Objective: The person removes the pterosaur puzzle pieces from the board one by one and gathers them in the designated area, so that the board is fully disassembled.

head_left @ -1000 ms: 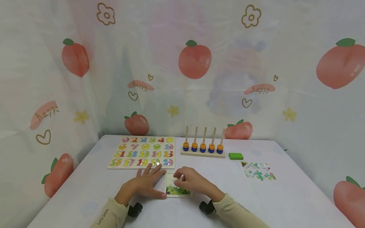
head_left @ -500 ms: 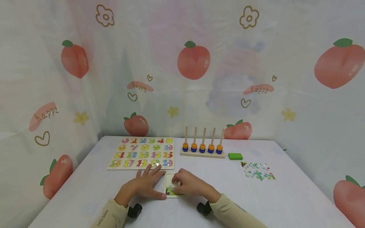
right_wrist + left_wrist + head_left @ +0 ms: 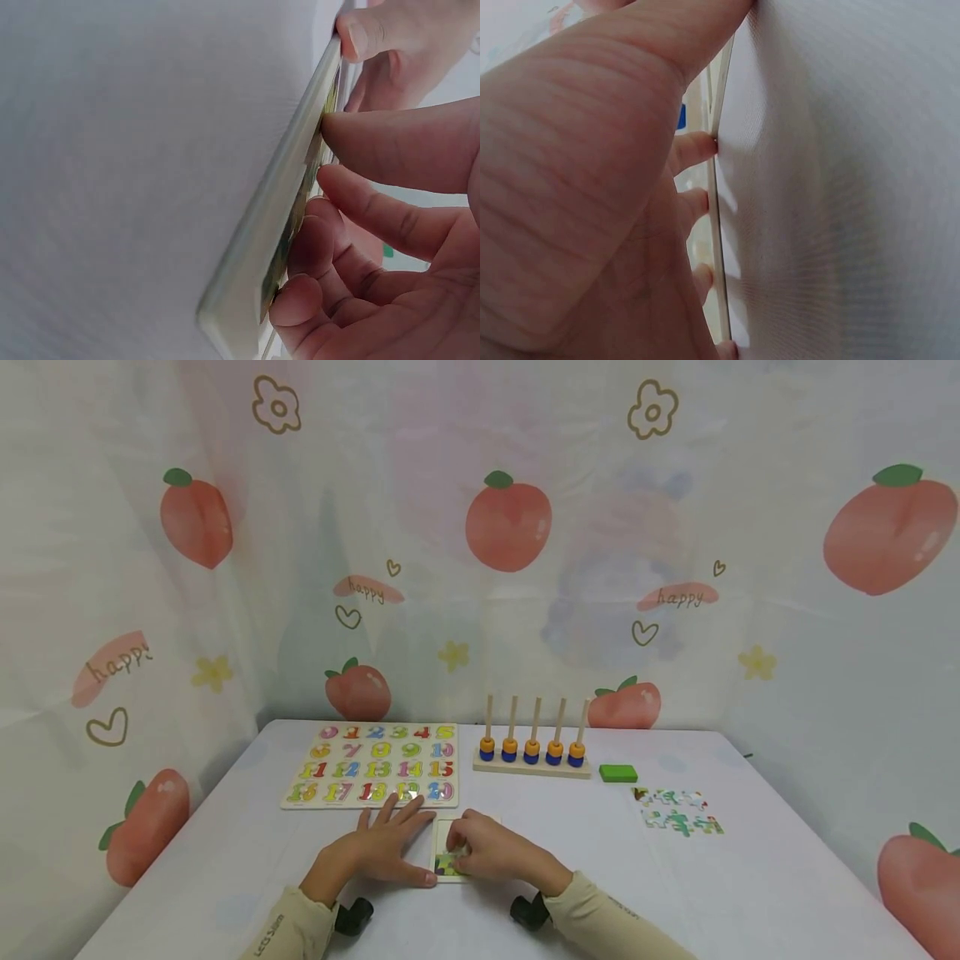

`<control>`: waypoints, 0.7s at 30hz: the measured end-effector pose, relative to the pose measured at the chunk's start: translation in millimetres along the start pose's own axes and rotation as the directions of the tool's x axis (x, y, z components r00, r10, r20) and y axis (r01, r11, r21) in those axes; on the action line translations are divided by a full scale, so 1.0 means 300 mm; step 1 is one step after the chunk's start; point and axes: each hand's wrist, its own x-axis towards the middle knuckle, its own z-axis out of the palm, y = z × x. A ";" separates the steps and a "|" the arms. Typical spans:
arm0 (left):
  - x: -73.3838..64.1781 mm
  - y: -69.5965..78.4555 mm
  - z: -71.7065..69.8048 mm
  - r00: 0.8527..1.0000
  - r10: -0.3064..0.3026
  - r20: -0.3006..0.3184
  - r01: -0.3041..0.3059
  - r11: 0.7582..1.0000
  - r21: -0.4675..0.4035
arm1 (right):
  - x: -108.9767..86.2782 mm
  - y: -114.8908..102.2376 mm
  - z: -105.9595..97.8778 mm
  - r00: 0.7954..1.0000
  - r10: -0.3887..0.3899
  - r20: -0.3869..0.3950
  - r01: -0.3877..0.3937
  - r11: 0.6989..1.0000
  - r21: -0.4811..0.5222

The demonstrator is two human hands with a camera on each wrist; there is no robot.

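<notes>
In the head view a small jigsaw puzzle tray (image 3: pixel 442 827) with a pale rim lies flat before me, green pieces along its near side. My left hand (image 3: pixel 382 847) is spread to its left; its thumb presses the tray's near-left corner and some fingertips rest on the number board (image 3: pixel 375 768). My right hand (image 3: pixel 495 852) is over the tray, fingers curled, thumb and forefinger pinching a puzzle piece low against the picture, mostly hidden by the hand. The right wrist view shows the thumb (image 3: pixel 405 146) and fingertips touching the pieces inside the tray rim (image 3: pixel 262 202).
Behind the tray stands a wooden peg stand (image 3: pixel 532 764) with orange and blue beads. A green block (image 3: pixel 618 773) lies to its right. Several loose puzzle pieces (image 3: pixel 678 812) are laid in two rows farther right on the white tablecloth (image 3: pixel 600 835). Patterned cloth hangs behind.
My right hand has moved slightly left and lower over the tray, covering more of the green pieces. My left hand has stayed in place. The head view has shifted slightly.
</notes>
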 end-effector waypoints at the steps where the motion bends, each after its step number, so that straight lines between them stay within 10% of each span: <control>1: 0.004 -0.006 0.005 1.000 0.010 -0.004 -0.010 1.000 -0.004 | -0.001 -0.002 0.001 1.000 -0.001 -0.002 0.001 1.000 -0.003; 21: -0.022 0.018 -0.013 1.000 0.003 -0.001 -0.003 1.000 -0.008 | 0.000 -0.037 0.023 0.999 -0.023 -0.025 0.021 0.998 -0.066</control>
